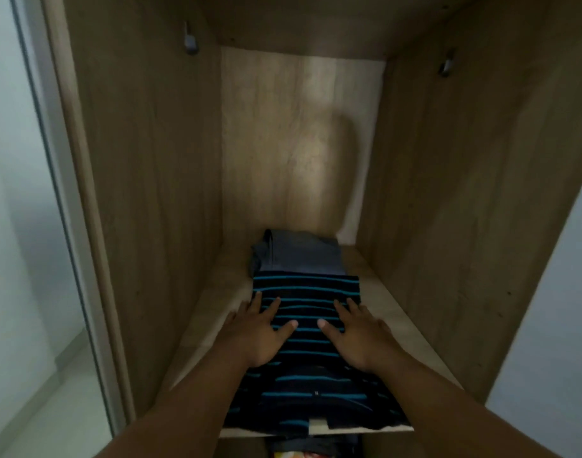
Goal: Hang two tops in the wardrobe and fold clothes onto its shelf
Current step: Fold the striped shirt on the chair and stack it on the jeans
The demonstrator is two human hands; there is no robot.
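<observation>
Both hands, left [261,332] and right [359,335], lay flat with fingers spread on the soft, light striped top [308,292] on the wardrobe shelf [398,322], best gripped at its folded edges.

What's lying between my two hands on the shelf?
Only the striped top: in the head view, left hand and right hand press flat on it, stripes showing between the thumbs.

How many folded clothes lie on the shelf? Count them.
2: a striped top at the front under both hands, and a grey garment behind it. More may be hidden beneath.
</observation>
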